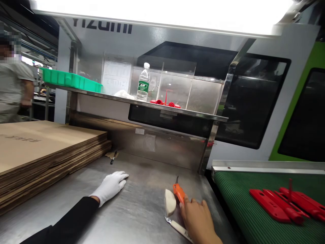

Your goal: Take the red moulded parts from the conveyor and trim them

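Observation:
My left hand (111,185), in a white glove, rests on the metal table (137,206) with its fingers stretched out and nothing in them. At the right of the table, my bare right hand (198,217) has its fingers on the handle of an orange deburring tool (179,192), whose thin dark curved tip points away from me. Just left of that handle lies an off-white half-moon block (170,202). A trimming knife (179,228) with a pale handle and short metal blade lies below it, partly hidden by my right hand.
Flat cardboard (50,145) is stacked at the left, near a dark pen (113,158). A shelf (152,105) carries a green bin (72,81), a water bottle (143,83) and red parts (165,102). More red parts (275,206) lie on a green conveyor (238,193). A person (15,84) stands far left.

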A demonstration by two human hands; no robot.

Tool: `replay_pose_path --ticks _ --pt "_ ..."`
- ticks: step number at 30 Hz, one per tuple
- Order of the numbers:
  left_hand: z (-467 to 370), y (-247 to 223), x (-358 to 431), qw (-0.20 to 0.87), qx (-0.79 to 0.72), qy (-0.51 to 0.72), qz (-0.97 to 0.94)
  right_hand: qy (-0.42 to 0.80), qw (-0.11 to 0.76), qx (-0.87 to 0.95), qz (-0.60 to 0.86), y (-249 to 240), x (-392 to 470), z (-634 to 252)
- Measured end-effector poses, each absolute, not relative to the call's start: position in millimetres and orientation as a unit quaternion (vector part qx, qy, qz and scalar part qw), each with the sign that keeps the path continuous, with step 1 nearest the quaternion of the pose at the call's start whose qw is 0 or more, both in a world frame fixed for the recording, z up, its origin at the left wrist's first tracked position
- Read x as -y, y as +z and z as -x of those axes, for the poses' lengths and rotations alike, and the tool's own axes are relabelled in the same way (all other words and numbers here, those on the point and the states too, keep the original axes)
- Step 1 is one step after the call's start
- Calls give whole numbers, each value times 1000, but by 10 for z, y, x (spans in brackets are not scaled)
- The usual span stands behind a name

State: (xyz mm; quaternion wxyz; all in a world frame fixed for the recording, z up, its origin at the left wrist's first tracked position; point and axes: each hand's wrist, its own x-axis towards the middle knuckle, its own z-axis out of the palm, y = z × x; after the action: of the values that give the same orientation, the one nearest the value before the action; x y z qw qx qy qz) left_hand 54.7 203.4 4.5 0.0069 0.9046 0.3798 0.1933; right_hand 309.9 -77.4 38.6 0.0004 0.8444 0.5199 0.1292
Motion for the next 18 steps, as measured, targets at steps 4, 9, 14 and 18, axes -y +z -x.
replay_pose_path --ticks 4,9,14,18 --pt "-547 40 -2036 5 -381 194 -904 139 4 -523 -841 355 756 -3112" --pt "-540 37 -2037 5 -376 200 -905 151 8 -524 -838 354 754 -3089" --pt "-538 37 -2039 7 -373 203 -905 169 12 -482 -860 325 759 -3203" --pt "-545 25 -2067 9 -371 202 -906 186 23 -440 -878 309 772 -3347"
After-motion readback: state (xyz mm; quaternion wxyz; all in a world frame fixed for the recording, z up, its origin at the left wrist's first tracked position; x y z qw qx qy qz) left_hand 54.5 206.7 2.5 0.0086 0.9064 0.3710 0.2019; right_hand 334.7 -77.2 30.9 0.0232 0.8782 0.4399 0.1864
